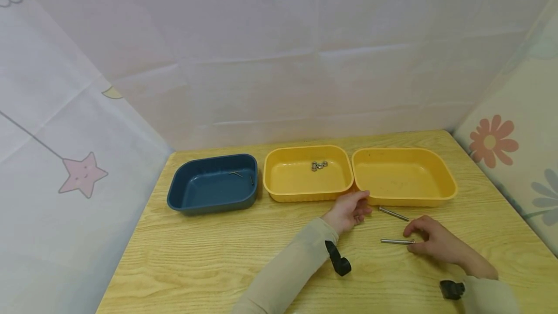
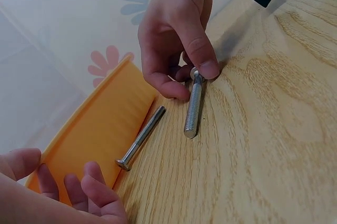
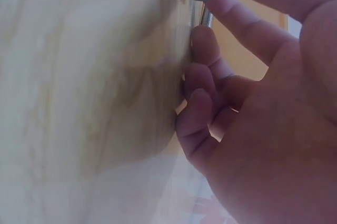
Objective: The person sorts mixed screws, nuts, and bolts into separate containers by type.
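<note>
My right hand (image 1: 440, 241) pinches the head end of a silver bolt (image 1: 395, 241) that lies low over the table. In the left wrist view its thumb touches that bolt's head, and the threaded end points away from the hand. My left hand (image 1: 346, 211) is at the near left corner of the right yellow bin (image 1: 410, 202), one digit at the rim and the other fingers loosely bent outside the wall. A second bolt (image 1: 393, 213) lies on the wood between the hands, in front of that bin; its flat head (image 2: 122, 164) is nearest the left fingers.
Left of the right bin stands another yellow bin (image 1: 305, 197) with several nuts (image 1: 319, 165) inside. Farther left is a dark blue bin (image 1: 213, 207) holding a few small thin metal pieces (image 1: 237, 174). Cloth walls (image 1: 279, 86) border the wooden table (image 1: 196, 265) behind and at the sides.
</note>
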Motion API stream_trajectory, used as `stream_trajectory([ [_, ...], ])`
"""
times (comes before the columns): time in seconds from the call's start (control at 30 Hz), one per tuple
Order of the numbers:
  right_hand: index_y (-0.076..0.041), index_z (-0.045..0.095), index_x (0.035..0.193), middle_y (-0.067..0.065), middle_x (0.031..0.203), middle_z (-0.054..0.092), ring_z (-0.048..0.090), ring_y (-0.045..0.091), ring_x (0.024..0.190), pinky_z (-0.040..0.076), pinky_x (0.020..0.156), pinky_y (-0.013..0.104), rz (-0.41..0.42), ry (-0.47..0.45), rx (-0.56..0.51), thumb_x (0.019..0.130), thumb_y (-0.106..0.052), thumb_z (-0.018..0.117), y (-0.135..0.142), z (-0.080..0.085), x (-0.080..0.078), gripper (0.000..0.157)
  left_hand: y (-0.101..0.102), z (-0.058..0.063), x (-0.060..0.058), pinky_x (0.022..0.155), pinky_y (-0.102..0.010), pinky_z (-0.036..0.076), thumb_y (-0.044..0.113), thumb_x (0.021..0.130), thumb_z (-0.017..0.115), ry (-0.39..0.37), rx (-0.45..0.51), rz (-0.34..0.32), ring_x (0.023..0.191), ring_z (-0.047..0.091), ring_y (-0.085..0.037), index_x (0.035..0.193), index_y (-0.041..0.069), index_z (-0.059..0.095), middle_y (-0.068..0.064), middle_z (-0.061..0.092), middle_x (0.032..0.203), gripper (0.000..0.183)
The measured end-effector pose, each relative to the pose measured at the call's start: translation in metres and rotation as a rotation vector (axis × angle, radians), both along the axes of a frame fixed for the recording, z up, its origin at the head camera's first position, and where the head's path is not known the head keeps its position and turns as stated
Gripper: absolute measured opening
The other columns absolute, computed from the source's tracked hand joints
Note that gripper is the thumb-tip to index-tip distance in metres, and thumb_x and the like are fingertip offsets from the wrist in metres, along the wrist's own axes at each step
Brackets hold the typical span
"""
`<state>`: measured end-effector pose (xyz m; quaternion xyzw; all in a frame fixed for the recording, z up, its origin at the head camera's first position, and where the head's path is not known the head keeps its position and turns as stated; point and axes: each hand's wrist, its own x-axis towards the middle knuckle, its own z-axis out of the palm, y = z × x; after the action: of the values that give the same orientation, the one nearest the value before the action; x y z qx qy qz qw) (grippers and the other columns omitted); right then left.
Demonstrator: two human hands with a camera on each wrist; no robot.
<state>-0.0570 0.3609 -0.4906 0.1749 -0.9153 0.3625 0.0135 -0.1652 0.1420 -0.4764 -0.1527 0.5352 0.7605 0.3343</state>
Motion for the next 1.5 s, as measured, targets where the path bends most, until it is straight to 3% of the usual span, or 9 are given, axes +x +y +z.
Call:
stream_trajectory([
  [0.3,-0.014,0.066,0.089,-0.001,0.09,0.053,0.034,0.004,0.072,0.028,0.062,0.021,-0.006,-0.098,0.016,0.077,-0.008,0.078,-0.0021,0.0047,-0.0009,0.018,0.0004,0.0004,0.0004,0.056,-0.023,0.038,0.022,0.087,0.071,-0.004,-0.007,0.004,0.066,0.058,-0.014,0.08,0.016,0.064,0.002,0.06,0.074,0.011],
  [0.83,-0.014,0.067,0.084,0.0,0.092,0.054,0.037,0.002,0.075,0.029,0.062,0.021,-0.013,-0.174,0.01,0.081,-0.011,0.075,-0.0022,0.0087,-0.0023,0.009,0.0005,-0.0003,-0.0003,0.057,-0.023,0.038,0.023,0.087,0.071,-0.008,-0.002,-0.001,0.066,0.058,-0.014,0.083,0.016,0.065,0.002,0.059,0.075,0.01],
  [1.2,-0.016,0.066,0.082,-0.002,0.092,0.053,0.039,-0.002,0.08,0.032,0.066,0.022,0.008,-0.152,0.039,0.081,-0.012,0.075,-0.0009,0.0074,-0.0029,0.01,-0.0003,0.0001,0.0005,0.057,-0.023,0.039,0.024,0.087,0.071,-0.007,-0.003,-0.007,0.066,0.059,-0.014,0.083,0.016,0.066,0.002,0.06,0.075,0.01],
  [1.5,-0.016,0.064,0.083,-0.003,0.088,0.052,0.037,0.0,0.078,0.03,0.065,0.022,0.062,-0.054,0.04,0.081,-0.004,0.073,0.002,0.006,-0.0025,0.015,0.0001,-0.0005,-0.0001,0.057,-0.023,0.039,0.023,0.087,0.071,-0.004,0.006,-0.01,0.066,0.059,-0.015,0.083,0.015,0.066,0.003,0.06,0.074,0.01],
])
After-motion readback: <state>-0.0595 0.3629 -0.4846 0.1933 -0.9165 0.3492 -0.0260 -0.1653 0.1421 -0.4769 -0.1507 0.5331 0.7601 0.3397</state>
